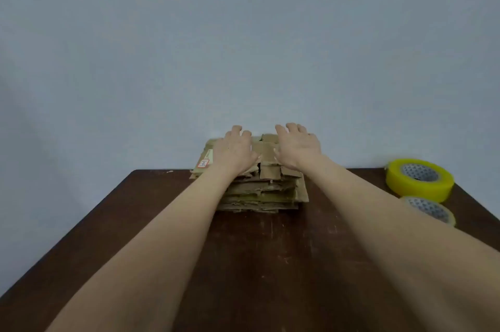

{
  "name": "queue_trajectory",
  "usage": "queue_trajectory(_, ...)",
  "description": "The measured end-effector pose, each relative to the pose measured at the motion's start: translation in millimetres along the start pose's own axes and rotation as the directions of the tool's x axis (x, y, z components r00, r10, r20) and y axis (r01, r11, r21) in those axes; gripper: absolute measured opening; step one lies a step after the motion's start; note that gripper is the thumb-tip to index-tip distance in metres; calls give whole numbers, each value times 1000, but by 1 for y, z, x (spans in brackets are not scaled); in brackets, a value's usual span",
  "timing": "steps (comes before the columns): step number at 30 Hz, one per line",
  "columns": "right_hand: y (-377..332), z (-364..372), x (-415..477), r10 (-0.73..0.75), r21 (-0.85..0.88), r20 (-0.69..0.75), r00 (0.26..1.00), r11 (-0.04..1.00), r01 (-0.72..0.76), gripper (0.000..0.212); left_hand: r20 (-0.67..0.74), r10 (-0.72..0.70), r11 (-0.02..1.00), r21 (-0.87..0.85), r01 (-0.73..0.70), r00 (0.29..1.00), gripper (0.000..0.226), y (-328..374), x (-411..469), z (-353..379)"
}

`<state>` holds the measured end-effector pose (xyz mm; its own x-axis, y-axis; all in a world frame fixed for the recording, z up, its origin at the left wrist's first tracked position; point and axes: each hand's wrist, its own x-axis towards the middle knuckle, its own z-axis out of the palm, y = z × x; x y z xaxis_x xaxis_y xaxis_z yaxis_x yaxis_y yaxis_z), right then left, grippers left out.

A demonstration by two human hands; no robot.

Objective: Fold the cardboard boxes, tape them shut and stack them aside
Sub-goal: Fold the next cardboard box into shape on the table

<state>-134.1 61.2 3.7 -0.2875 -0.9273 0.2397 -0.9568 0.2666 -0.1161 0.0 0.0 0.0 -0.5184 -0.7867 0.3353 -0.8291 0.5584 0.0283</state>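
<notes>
L hand (234, 152): our fingers spread loose, flat on top of box stack (261, 193), gripping nothing.
R hand (296, 149): same, spread wide over stack's R side.
Box stack: flattened, mid far edge of table (270, 250).
Tape: yellow roll (419, 179) + thinner roll (428, 210), far R corner.

1. Both arms are bare and reach straight out in front.
2. The arms come closer together toward the wrists.
3. The left grip (235, 152) is palm down, with its fingers bent a little at the tips.
4. The right grip (296, 149) is palm down too, with its fingers loose and spread.
5. The two grips are side by side, near but not touching.
</notes>
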Motion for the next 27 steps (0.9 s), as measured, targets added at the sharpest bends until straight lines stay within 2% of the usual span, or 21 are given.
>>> queue_trajectory(4, -3, -9, -31, 24, 9, 1, 1000, 1000, -24, 56, 5, -43, 999, 29, 43, 999, 56, -1, -34, -12)
queue_trajectory(8, -4, -17, -56, 56, 52, -20, 998, 997, -55, 55, 6, -102, 994, -45, 103, 995, 55, -5, -63, -21)
queue_trajectory(12, -2, -15, -69, 125, 192, 25, 992, 973, -127, 57, 14, -158, 985, -63, 158, 987, 57, -16, -78, -16)
queue_trajectory(17, 5, -9, -59, 215, 477, 177, 961, 835, -274, 52, 28, -259, 956, -139, 260, 966, 51, -40, -69, -11)
queue_trajectory(20, 13, 1, -42, 251, 541, 233, 940, 770, -340, 49, 36, -317, 930, -182, 318, 948, 51, -57, -51, -3)
queue_trajectory(23, 19, 16, -18, 279, 580, 248, 928, 725, -373, 17, 46, -380, 895, -235, 380, 924, 55, -74, -27, 10)
queue_trajectory(27, 21, 31, 9, 318, 607, 274, 908, 676, -419, 30, 136, -468, 800, -354, 485, 873, 65, -92, 1, 28)
